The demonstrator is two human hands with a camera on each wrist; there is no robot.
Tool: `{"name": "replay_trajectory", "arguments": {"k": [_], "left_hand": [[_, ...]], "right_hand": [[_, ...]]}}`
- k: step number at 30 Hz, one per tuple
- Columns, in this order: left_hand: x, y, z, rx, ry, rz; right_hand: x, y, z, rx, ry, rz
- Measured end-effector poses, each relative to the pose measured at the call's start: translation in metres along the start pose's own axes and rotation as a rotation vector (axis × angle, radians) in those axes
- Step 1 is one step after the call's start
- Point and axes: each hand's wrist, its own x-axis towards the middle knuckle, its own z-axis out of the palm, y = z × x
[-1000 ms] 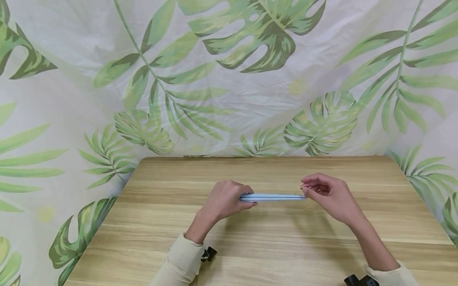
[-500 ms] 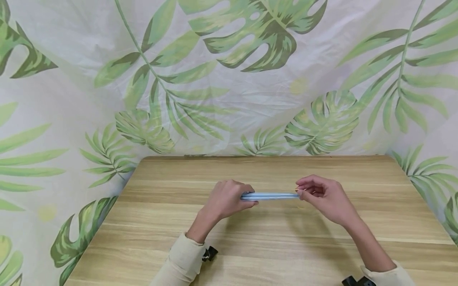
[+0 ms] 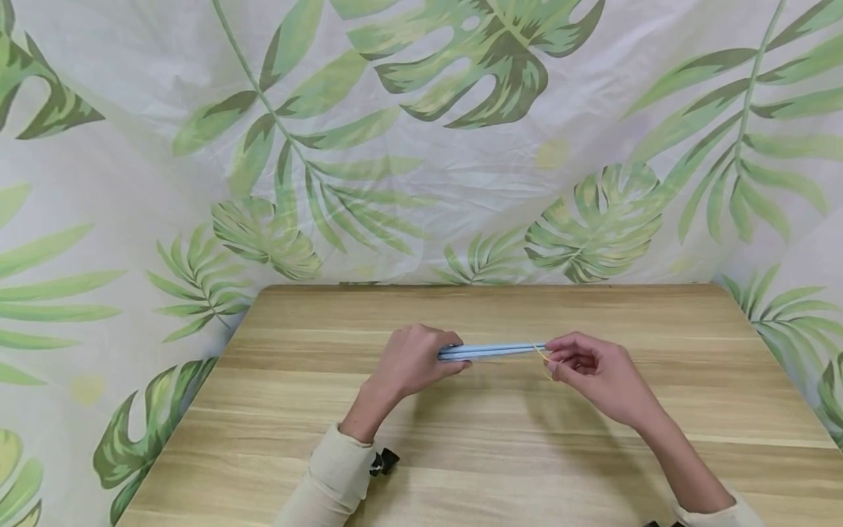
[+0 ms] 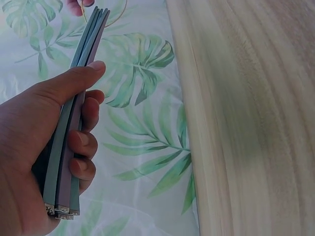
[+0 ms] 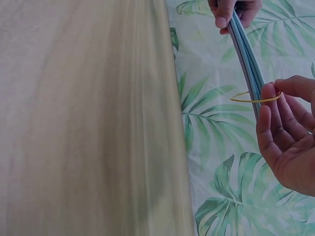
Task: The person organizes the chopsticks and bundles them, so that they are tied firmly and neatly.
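Note:
A bundle of thin pale blue and lilac sticks (image 3: 497, 350) is held level just above the wooden table (image 3: 500, 454). My left hand (image 3: 413, 362) grips the bundle's left end; the same sticks (image 4: 69, 147) lie across its palm with the thumb pressed over them. At the other end my right hand (image 3: 589, 369) pinches a thin yellow rubber band (image 3: 541, 354). In the right wrist view the rubber band (image 5: 251, 98) loops round the sticks (image 5: 248, 69) near their tip, stretched by my right hand's fingertips (image 5: 268, 98).
A leaf-printed cloth (image 3: 421, 132) hangs behind the table and drapes down both sides. The table's far edge (image 3: 487, 287) runs just beyond the hands. Bare wood lies on all sides of the hands.
My right hand has moved left and slightly down, bringing the rubber band onto the bundle's right tip. The left hand and sticks have risen a little.

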Motion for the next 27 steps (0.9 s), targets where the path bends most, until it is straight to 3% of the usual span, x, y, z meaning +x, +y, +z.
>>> {"name": "replay_trajectory", "arguments": {"k": [9, 16, 22, 27], "left_hand": [[-0.001, -0.003, -0.002, -0.011, 0.042, 0.002], [-0.001, -0.003, -0.003, -0.035, 0.028, 0.013], [0.000, -0.002, -0.003, -0.065, 0.005, 0.032], [0.001, -0.001, -0.004, -0.096, -0.003, 0.044]], "right_hand": [[-0.005, 0.011, 0.005, 0.061, -0.040, -0.018], [-0.003, 0.025, 0.010, 0.158, -0.156, -0.065], [-0.002, 0.032, 0.012, 0.225, -0.269, -0.008], [-0.002, 0.034, 0.014, 0.263, -0.306, 0.038]]}}
